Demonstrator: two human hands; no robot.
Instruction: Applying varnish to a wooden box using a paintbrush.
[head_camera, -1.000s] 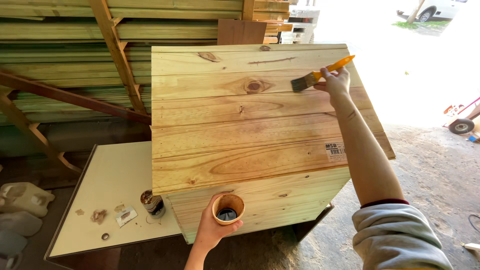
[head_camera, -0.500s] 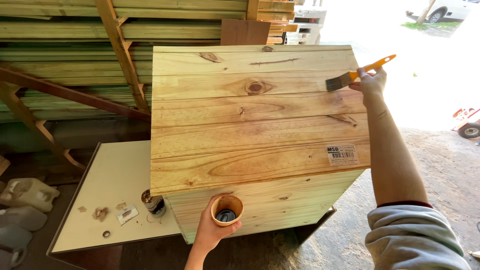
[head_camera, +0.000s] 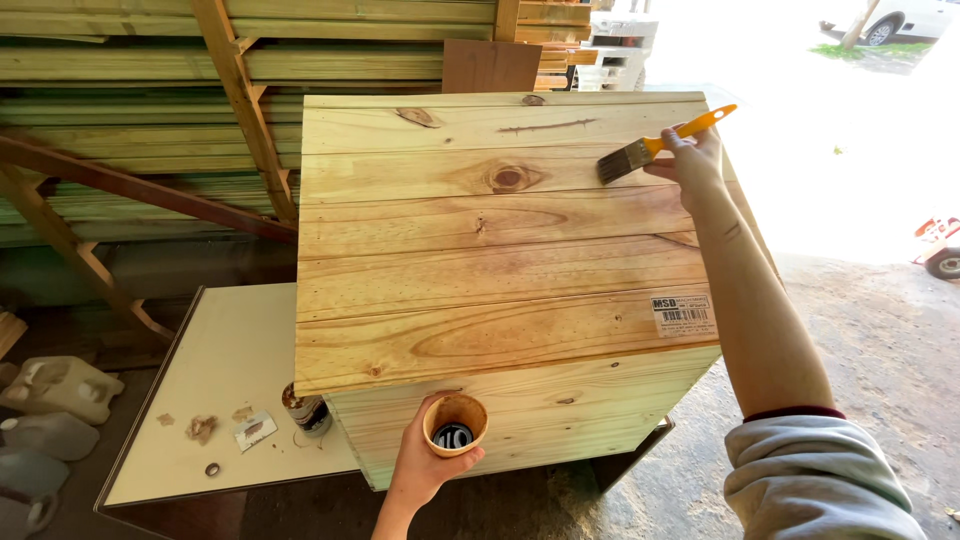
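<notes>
A large box of pale pine planks (head_camera: 500, 250) stands on a low board, its top facing me. My right hand (head_camera: 692, 160) grips a flat paintbrush (head_camera: 655, 145) with an orange handle; the dark bristles rest on the top, near the far right edge, just right of a dark knot. Down at the box's near side, my left hand (head_camera: 420, 470) holds a small brown cup (head_camera: 455, 422) with dark liquid at its bottom. A white printed label (head_camera: 683, 314) is stuck near the right edge of the top.
A pale flat board (head_camera: 225, 400) lies under the box at the left, with a small stained tin (head_camera: 306, 408), scraps and a cap on it. Plastic jugs (head_camera: 55, 385) sit at far left. Stacked timber (head_camera: 130, 90) fills the back. Bare ground spreads to the right.
My right hand swept the brush rightward to the box's edge, then came back left onto the top. The left hand and cup have held still.
</notes>
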